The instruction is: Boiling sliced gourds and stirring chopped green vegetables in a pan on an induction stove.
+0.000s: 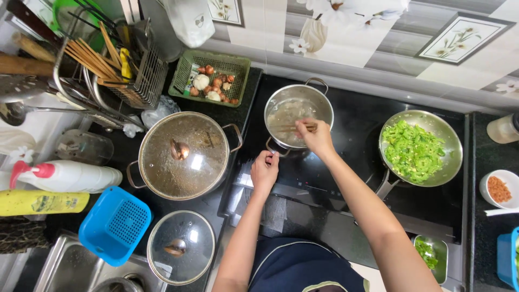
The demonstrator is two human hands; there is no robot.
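A steel frying pan heaped with chopped green vegetables (420, 147) sits on the right of the black cooktop (351, 178), near a small white bowl of reddish bits (498, 188). Left of the cooktop stands a large lidded steel stockpot (184, 155), with a separate glass lid (181, 247) and a blue perforated plastic basket (114, 225) below it. Behind, a green plastic basket of garlic and shallots (211, 81) sits beside a wire utensil rack holding wooden chopsticks (116, 67).
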